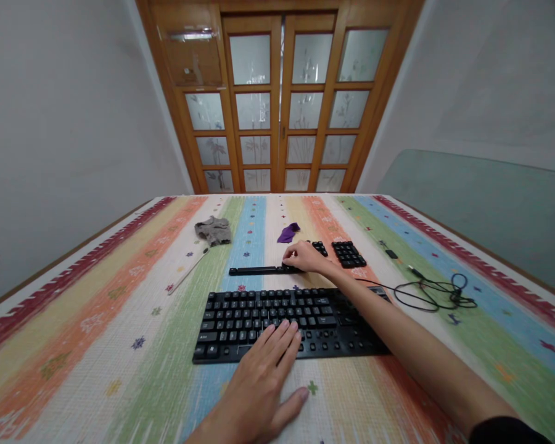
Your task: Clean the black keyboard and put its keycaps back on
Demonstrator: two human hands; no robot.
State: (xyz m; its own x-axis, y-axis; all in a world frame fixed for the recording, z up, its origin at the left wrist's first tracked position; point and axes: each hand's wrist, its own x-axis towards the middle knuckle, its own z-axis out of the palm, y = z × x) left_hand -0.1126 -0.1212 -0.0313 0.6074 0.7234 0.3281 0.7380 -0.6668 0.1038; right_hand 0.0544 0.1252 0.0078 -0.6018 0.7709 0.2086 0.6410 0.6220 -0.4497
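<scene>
A black keyboard (263, 308) lies across the near middle of the table, with keycaps off along its bottom row and at its right side. My left hand (263, 376) lies flat, fingers stretched over the keyboard's lower edge, thumb out on the cloth. Beyond the keyboard, my right hand (304, 256) pinches at the right end of a row of loose black keycaps, which includes a long space bar (256, 271). Its fingertips close on a black keycap (289, 266), partly hidden by the fingers. My right forearm crosses above the keyboard's right part and hides some of it.
Behind my right hand lie more loose keycaps, in a block (348, 254) and a smaller group (320, 248). A purple cloth (288, 232), a grey cloth (213, 230) and a thin white stick (187, 272) lie farther off. The coiled cable (437, 293) is at right, on the striped tablecloth (143, 382).
</scene>
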